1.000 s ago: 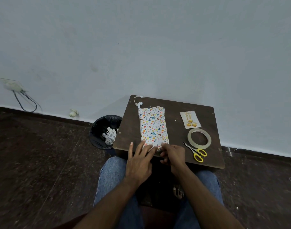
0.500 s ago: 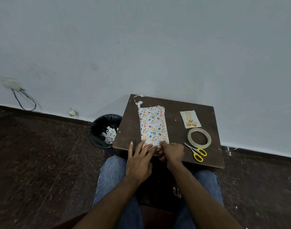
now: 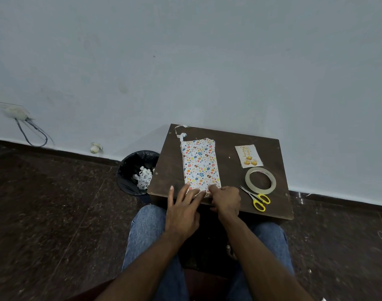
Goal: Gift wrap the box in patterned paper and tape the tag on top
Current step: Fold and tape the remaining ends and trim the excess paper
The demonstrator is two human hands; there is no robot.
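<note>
A: Head cam, risk first. Both hands at near end of box (image 3: 199, 165), folding the end flap. L hand (image 3: 182, 210): fingers (image 3: 193, 195) straight, spread, pressing flap down. R hand (image 3: 227, 198): fingers curled, seem to pinch paper at near right corner; exact pinch hidden.

B: Failure mode?

A: Flap could spring open if L lifts before tape goes on. Tape roll (image 3: 260, 180) and scissors (image 3: 258, 198) lie right, apart from both hands. Hard crease may tear paper.

B: Box look, place?

A: Wrapped in white paper w/ coloured ornaments, flat, lengthwise on worktop (image 3: 168, 170) centre. Far end looks folded. Tag (image 3: 248, 156) far right, not yet on.
</note>
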